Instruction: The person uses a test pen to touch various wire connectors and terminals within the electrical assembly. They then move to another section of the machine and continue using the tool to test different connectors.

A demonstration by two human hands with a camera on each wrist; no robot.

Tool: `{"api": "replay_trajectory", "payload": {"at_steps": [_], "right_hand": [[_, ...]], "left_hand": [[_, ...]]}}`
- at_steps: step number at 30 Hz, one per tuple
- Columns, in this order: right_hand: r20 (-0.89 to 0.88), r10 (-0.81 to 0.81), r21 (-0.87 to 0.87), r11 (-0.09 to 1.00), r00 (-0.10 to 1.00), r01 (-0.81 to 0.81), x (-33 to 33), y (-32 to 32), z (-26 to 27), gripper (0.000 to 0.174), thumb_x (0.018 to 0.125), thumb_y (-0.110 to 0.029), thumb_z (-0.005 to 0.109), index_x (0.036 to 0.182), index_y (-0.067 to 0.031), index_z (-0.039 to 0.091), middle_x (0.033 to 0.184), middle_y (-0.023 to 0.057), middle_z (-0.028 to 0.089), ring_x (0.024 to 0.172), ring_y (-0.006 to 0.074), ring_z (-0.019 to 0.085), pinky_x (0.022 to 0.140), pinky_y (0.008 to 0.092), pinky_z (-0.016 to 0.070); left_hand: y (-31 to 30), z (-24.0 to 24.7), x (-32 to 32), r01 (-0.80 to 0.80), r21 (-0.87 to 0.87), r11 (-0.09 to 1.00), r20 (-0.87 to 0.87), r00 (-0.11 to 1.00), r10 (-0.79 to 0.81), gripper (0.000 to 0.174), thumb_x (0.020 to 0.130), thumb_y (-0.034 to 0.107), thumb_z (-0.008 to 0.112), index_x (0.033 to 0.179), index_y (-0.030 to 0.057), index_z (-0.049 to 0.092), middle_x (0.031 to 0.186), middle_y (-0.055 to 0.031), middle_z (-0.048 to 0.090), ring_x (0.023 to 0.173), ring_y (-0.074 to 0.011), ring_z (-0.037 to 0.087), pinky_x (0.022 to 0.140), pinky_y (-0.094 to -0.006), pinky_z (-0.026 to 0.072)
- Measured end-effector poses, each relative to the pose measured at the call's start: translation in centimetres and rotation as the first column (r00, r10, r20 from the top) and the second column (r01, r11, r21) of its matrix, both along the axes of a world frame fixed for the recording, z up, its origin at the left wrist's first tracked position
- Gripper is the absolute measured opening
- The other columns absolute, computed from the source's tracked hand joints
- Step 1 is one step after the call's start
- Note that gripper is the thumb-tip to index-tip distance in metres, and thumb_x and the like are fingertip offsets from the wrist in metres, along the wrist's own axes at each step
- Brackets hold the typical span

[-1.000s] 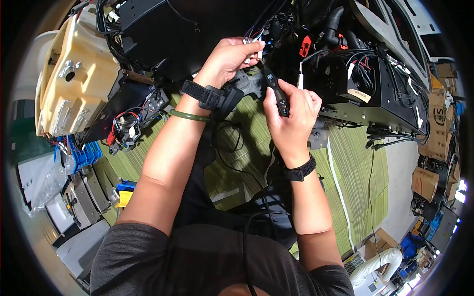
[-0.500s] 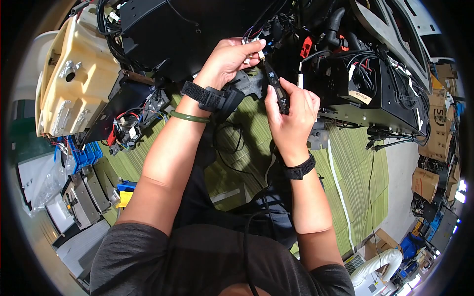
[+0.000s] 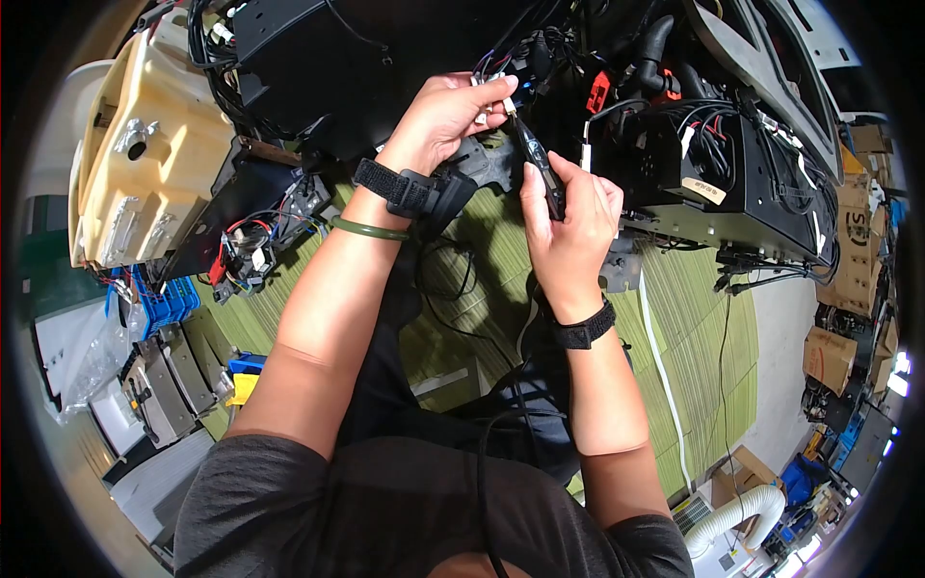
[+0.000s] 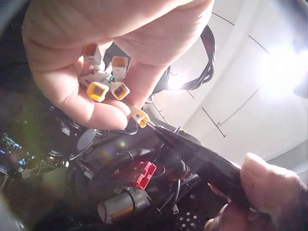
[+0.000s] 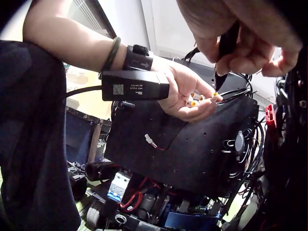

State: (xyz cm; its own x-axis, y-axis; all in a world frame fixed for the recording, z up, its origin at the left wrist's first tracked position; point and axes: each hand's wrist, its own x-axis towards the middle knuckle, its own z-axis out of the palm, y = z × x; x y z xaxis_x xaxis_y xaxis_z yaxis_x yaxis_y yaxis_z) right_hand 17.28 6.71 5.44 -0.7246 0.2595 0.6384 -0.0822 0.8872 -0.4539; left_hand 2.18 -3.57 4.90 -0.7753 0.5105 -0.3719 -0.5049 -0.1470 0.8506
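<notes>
In the head view my left hand (image 3: 445, 118) holds a bunch of small white wire connectors with yellow insides. Its fingers and thumb pinch one white connector (image 4: 138, 115), and several others, such as this connector (image 4: 97, 91), fan out between the curled fingers. My right hand (image 3: 576, 223) grips a slim black pen-shaped tool (image 4: 202, 156) between thumb and fingers. The tool's thin metal tips are right at the yellow opening of the pinched connector. Coloured wires (image 3: 494, 65) run up from the bunch.
Behind the hands stands a large black panel (image 5: 183, 139). A black metal box (image 3: 723, 207) topped with cables is at the right, near a red connector (image 3: 597, 91). At the left is a yellowish plastic tank (image 3: 164, 144). Green matting (image 3: 703, 337) covers the floor.
The black tool has tilted and turned slightly in my right fingers, its tip coming up to the pinched connector. My left hand has hardly moved.
</notes>
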Motion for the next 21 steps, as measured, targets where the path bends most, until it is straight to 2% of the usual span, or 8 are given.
{"api": "replay_trajectory", "payload": {"at_steps": [21], "right_hand": [[-0.007,0.006,0.014,1.0,1.0,-0.006,-0.01,-0.02,0.06,0.024,0.074,-0.013,0.071,0.092,-0.0015,0.061,0.079,0.0058,0.062,0.065,0.0207,0.054,0.074,0.0348,0.0391]], "left_hand": [[0.05,0.16,0.12,-0.008,-0.009,1.0,0.001,1.0,0.008,0.018,0.08,0.017,0.072,0.081,0.0021,0.061,0.071,-0.0043,0.062,0.057,-0.0076,0.059,0.052,-0.0151,0.0502]]}}
